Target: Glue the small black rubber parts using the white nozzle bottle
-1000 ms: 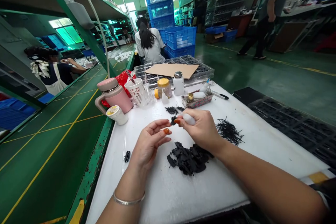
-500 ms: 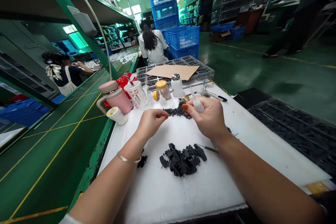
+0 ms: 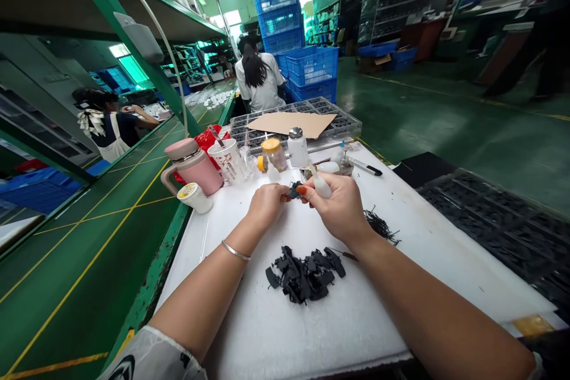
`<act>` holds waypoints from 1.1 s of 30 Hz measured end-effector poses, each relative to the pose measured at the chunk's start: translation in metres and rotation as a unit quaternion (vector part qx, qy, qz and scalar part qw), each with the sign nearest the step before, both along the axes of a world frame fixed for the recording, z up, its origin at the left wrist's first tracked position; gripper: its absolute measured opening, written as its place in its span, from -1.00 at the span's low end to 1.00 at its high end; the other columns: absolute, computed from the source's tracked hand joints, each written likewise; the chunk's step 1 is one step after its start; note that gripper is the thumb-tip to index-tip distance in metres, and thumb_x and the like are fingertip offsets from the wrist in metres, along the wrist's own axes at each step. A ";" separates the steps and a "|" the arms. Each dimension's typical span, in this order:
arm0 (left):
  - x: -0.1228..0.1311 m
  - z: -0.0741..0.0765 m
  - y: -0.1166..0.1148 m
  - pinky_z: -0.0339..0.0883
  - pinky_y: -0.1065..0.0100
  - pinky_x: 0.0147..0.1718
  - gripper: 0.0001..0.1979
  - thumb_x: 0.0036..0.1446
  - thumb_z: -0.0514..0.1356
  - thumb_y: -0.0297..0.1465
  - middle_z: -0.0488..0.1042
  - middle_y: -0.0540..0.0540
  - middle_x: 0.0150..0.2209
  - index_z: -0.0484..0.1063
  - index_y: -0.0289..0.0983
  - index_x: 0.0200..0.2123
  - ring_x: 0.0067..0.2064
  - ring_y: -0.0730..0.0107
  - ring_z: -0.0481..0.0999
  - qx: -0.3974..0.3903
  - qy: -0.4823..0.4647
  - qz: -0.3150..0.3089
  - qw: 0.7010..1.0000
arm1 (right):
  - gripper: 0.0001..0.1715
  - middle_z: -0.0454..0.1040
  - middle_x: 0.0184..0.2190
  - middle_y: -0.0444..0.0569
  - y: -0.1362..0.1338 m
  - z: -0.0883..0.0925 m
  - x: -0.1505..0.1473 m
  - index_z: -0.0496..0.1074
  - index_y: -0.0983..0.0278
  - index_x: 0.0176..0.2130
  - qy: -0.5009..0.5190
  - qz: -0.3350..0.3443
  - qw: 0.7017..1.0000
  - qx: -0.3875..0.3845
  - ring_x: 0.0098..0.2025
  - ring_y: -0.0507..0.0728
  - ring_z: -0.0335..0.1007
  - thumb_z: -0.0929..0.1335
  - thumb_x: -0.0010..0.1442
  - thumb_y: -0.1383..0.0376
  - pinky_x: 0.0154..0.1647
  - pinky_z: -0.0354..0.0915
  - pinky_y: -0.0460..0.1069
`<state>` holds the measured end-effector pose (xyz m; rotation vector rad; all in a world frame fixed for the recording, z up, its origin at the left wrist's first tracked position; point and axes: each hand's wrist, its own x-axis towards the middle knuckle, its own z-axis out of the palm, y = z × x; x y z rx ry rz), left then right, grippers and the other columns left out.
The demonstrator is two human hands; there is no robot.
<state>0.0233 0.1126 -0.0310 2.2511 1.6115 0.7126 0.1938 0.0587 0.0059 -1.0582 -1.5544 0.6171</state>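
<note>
Head view: left hand [image 3: 267, 205] pinches a small black piece [image 3: 294, 192]. Right hand [image 3: 338, 208], just beside it, closes around a white squeeze bottle [image 3: 322, 187].

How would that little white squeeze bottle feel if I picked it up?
Probably light and a bit squishy: the white squeeze bottle looks like thin plastic, and the right hand holds it with just its fingers. Its smooth, rounded sides might feel slippery. Laid down, it would probably roll, since it looks round with a pointed tip.
</note>
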 end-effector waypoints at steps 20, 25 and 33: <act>-0.053 0.025 -0.071 0.35 0.59 -0.47 -0.78 -0.14 0.39 -0.43 0.53 -0.05 -0.42 0.46 -0.35 -0.39 -0.42 0.56 0.49 -0.269 -0.545 0.042 0.793 | -0.72 0.41 -0.63 -0.12 -0.020 -0.003 -0.019 0.43 0.33 -0.53 -0.031 0.117 0.992 -0.034 -0.57 -0.01 0.27 0.40 0.14 0.22 -0.56 0.16 -0.10; -0.051 0.023 -0.086 0.37 0.61 -0.53 -0.74 -0.22 0.44 -0.48 0.56 -0.09 -0.42 0.42 -0.38 -0.47 -0.45 0.53 0.53 -0.305 -0.671 0.052 0.674 | -0.73 0.40 -0.63 -0.15 -0.034 0.000 -0.025 0.44 0.33 -0.52 -0.061 0.174 0.983 0.003 -0.57 -0.04 0.26 0.39 0.17 0.25 -0.55 0.15 -0.12; -0.053 0.013 -0.094 0.40 0.60 -0.52 -0.74 -0.23 0.45 -0.52 0.53 -0.04 -0.49 0.42 -0.35 -0.49 -0.48 0.53 0.53 -0.310 -0.730 0.023 0.609 | -0.73 0.39 -0.62 -0.15 -0.037 -0.003 -0.030 0.43 0.33 -0.51 -0.057 0.200 0.978 -0.008 -0.58 -0.04 0.25 0.39 0.17 0.25 -0.55 0.15 -0.13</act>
